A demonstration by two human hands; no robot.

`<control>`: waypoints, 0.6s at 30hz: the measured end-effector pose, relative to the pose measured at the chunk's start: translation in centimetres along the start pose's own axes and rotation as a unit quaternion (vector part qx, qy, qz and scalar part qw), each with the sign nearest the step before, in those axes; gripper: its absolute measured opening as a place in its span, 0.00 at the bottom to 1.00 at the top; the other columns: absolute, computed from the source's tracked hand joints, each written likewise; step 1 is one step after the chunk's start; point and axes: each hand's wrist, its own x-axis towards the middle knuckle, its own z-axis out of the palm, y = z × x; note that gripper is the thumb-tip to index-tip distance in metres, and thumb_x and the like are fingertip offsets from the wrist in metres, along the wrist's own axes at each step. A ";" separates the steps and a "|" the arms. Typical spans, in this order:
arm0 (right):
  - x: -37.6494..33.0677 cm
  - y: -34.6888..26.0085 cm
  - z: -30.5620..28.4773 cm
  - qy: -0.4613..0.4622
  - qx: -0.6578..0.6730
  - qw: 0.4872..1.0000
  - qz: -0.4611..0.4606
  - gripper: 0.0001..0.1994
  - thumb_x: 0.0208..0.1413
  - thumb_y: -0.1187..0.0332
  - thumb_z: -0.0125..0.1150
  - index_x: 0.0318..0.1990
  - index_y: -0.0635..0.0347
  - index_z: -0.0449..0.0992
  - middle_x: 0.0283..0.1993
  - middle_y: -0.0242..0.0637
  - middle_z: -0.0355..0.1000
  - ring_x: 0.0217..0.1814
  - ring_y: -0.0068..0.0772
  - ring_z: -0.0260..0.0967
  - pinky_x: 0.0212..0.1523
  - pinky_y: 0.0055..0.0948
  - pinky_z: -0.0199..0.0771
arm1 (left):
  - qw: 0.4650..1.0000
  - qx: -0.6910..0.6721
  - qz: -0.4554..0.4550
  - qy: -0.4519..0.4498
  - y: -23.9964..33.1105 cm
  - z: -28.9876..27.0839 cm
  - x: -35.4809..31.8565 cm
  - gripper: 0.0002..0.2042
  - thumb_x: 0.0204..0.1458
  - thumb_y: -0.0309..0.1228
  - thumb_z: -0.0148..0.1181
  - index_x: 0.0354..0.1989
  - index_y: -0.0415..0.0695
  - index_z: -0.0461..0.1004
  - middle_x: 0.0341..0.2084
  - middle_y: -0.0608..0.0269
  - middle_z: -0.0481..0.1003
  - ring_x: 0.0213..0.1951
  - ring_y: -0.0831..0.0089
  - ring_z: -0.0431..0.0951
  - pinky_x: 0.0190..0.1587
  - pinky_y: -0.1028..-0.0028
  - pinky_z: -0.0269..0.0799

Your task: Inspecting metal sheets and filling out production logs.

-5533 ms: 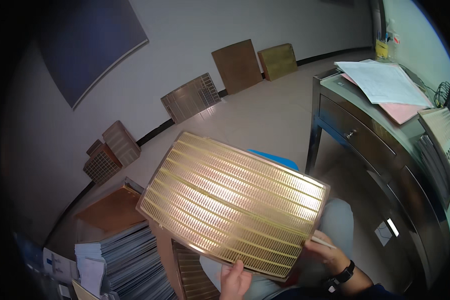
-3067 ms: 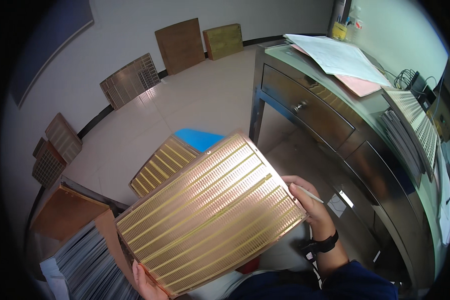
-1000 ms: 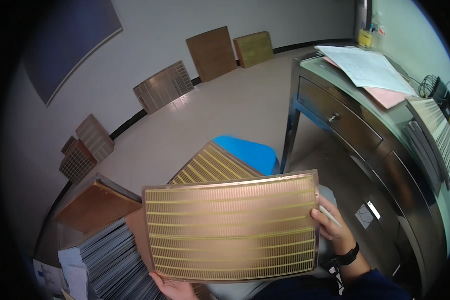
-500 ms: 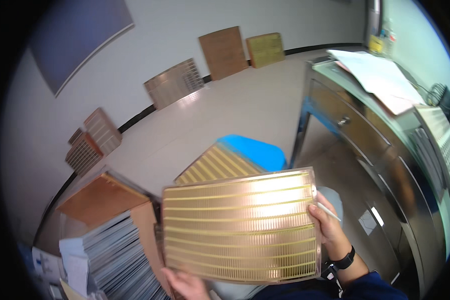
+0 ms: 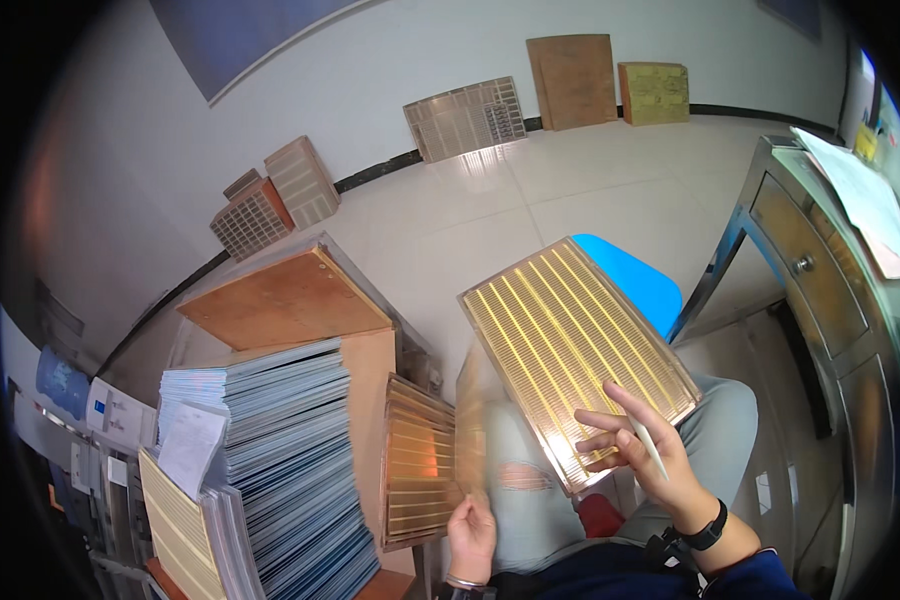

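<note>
Gold-striped, finely ribbed rectangular panel (image 5: pixel 545 350) overlapping a smooth blue surface (image 5: pixel 638 285) and denim-clad knee (image 5: pixel 725 420), right hand (image 5: pixel 662 472) splayed over its ribs, grasping a slim white pen (image 5: pixel 651 450), left hand (image 5: pixel 472 535) curled beside a blurred thin panel (image 5: pixel 470 435), its grip unclear.

Holding the right hand (image 5: pixel 640 455) near 4 o'clock, fanning its 4 fingers (image 5: pixel 625 402) apart toward 10 o'clock and drawing the thumb in close beside them. Slanting the right wrist (image 5: pixel 695 509) and right forearm (image 5: pixel 735 545) back toward 4 o'clock. Holding the left hand (image 5: pixel 470 535) near 6 o'clock, curling up its fingers and pointing the knuckles toward 12 o'clock. Lining up the left wrist (image 5: pixel 467 571) beneath. Spacing the 2 hands well apart.
</note>
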 end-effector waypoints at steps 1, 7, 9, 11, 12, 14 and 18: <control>0.0 0.1 -0.2 0.002 -0.003 1.000 0.001 0.28 0.60 0.62 0.48 0.64 0.61 0.47 0.56 0.55 0.62 0.50 0.41 0.69 0.43 0.33 0.75 | 0.995 -0.096 0.008 -0.002 0.9 -0.8 0.6 0.16 0.53 0.16 0.41 0.52 0.28 0.60 0.50 0.43 0.65 0.52 0.58 0.68 0.53 0.67 0.70; 0.3 1.8 -4.3 0.102 -0.012 0.994 0.023 0.24 0.60 0.65 0.47 0.62 0.62 0.52 0.54 0.53 0.65 0.45 0.38 0.70 0.40 0.29 0.76 | 0.974 -0.120 0.158 0.111 6.7 -7.4 4.1 0.19 0.56 0.22 0.34 0.54 0.22 0.52 0.52 0.38 0.63 0.56 0.55 0.64 0.58 0.66 0.65; 0.4 2.2 -6.3 0.142 -0.020 0.990 0.014 0.22 0.60 0.67 0.47 0.60 0.62 0.54 0.52 0.52 0.66 0.44 0.36 0.71 0.40 0.28 0.76 | 0.954 -0.199 0.192 0.114 8.3 -8.8 4.6 0.25 0.61 0.35 0.28 0.57 0.24 0.48 0.57 0.37 0.57 0.59 0.54 0.59 0.60 0.64 0.61; 0.4 2.8 -9.0 0.221 -0.056 0.974 0.010 0.20 0.60 0.69 0.47 0.59 0.62 0.56 0.50 0.49 0.67 0.44 0.33 0.71 0.40 0.27 0.75 | 0.935 -0.135 0.275 0.181 6.4 -5.9 3.8 0.28 0.61 0.43 0.26 0.60 0.29 0.48 0.58 0.39 0.54 0.61 0.55 0.57 0.61 0.64 0.60; 0.3 3.1 -10.2 0.250 -0.074 0.965 0.004 0.19 0.60 0.70 0.47 0.57 0.63 0.58 0.49 0.47 0.68 0.43 0.31 0.71 0.41 0.26 0.75 | 0.955 -0.103 0.241 0.140 6.2 -5.7 3.2 0.29 0.61 0.47 0.27 0.61 0.35 0.49 0.58 0.43 0.56 0.60 0.58 0.59 0.60 0.65 0.61; -0.2 3.9 -12.9 0.265 -0.112 0.958 -0.010 0.19 0.60 0.70 0.47 0.57 0.64 0.58 0.49 0.47 0.68 0.43 0.31 0.71 0.41 0.25 0.74 | 0.965 -0.053 0.227 0.116 5.5 -4.4 2.7 0.27 0.61 0.45 0.30 0.61 0.36 0.50 0.58 0.44 0.57 0.58 0.59 0.61 0.59 0.66 0.62; -0.8 5.5 -15.0 0.278 -0.268 0.920 -0.064 0.16 0.58 0.74 0.47 0.53 0.64 0.63 0.47 0.47 0.70 0.43 0.31 0.71 0.44 0.26 0.72 | 0.982 0.101 0.156 -0.017 3.4 0.3 2.3 0.22 0.60 0.38 0.41 0.59 0.39 0.56 0.52 0.50 0.64 0.53 0.65 0.66 0.56 0.70 0.66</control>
